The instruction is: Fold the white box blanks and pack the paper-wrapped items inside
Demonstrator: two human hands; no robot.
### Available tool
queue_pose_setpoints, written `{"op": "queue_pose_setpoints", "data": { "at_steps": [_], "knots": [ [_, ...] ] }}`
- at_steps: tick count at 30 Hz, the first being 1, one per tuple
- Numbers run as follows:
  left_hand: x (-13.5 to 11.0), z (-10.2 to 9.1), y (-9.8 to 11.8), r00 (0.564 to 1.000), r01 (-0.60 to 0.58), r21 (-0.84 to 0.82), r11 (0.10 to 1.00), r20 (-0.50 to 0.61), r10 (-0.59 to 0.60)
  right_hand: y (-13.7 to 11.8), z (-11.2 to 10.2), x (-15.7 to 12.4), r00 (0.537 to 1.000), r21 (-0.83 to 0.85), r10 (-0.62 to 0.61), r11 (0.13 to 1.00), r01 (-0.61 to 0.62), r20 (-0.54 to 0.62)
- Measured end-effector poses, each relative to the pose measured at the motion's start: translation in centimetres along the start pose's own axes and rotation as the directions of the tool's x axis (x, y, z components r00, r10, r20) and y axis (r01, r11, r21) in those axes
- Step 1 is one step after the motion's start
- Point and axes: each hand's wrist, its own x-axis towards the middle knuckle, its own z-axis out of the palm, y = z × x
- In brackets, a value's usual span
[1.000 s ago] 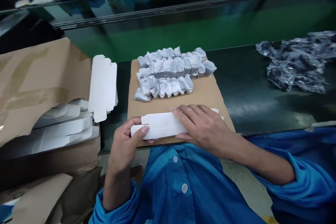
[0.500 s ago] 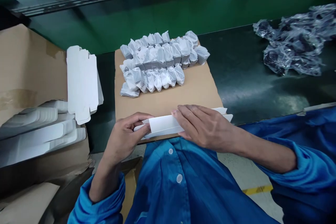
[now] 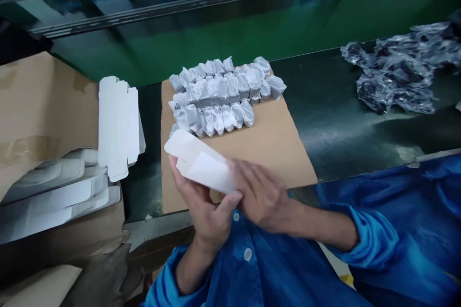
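A white folding carton (image 3: 212,170) is held between my two hands above the front of a brown cardboard sheet (image 3: 273,148). Its left end stands open, with a rounded flap sticking out up and to the left. My left hand (image 3: 205,206) grips the carton from below, thumb on the near side. My right hand (image 3: 262,192), a little blurred, is wrapped around the carton's right end and hides it. Behind the carton, several small items in whitish plastic bags (image 3: 219,91) stand in rows on the sheet.
Flat white cartons (image 3: 118,124) lie stacked left of the sheet. A large brown box (image 3: 46,105) at the left holds more flat cartons (image 3: 61,201). Dark items in clear plastic (image 3: 396,76) lie at the right on the dark green bench (image 3: 324,100). A green panel (image 3: 201,33) runs behind.
The carton has turned from lying nearly level to slanting, left end raised and opened out. My left hand has moved right and under it; my right hand has closed around its right end.
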Motion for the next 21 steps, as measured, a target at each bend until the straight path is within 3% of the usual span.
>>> {"op": "queue_pose_setpoints", "data": {
  "at_steps": [2, 5, 8, 10, 12, 14, 17, 19, 21],
  "knots": [
    [0.1, 0.4, -0.4, 0.998, -0.022, 0.153, 0.988, -0.051, 0.030, -0.8, 0.0, 0.3, 0.990, 0.233, 0.016, 0.971, -0.049, 0.139],
    [0.7, -0.2, -0.8, 0.996, -0.059, 0.229, 0.972, 0.073, 0.043, -0.2, -0.9, 1.4, 0.971, 0.459, 0.166, 0.859, -0.227, 0.170],
    [1.0, -0.9, -1.1, 0.988, -0.136, 0.242, 0.961, 0.108, 0.113, 0.9, -1.4, 2.7, 0.987, 0.561, 0.143, 0.813, -0.158, 0.070],
    [1.0, -1.3, -1.3, 0.978, -0.196, 0.255, 0.947, 0.120, 0.170, 1.6, -1.3, 3.3, 0.991, 0.639, 0.077, 0.758, -0.127, 0.107],
    [1.1, -1.6, -1.5, 0.966, -0.212, 0.224, 0.951, 0.195, 0.169, 2.2, -1.3, 3.6, 0.980, 0.757, 0.082, 0.623, -0.194, 0.184],
    [1.1, -1.9, -1.6, 0.951, -0.169, 0.173, 0.970, 0.286, 0.114, 3.0, -1.4, 3.9, 0.947, 0.849, 0.232, 0.432, -0.303, 0.220],
    [1.1, -2.0, -1.5, 0.924, -0.093, 0.139, 0.986, 0.381, 0.033, 3.9, -1.3, 4.7, 0.814, 0.894, 0.485, 0.130, -0.429, 0.320],
    [1.2, -1.9, -1.3, 0.912, -0.110, 0.159, 0.981, 0.408, 0.036, 4.1, -1.1, 5.2, 0.779, 0.871, 0.439, -0.013, -0.492, 0.447],
    [1.3, -1.6, -1.1, 0.911, -0.172, 0.214, 0.962, 0.405, 0.073, 3.8, -0.8, 5.4, 0.787, 0.838, 0.314, -0.061, -0.542, 0.531]
  ]
}}
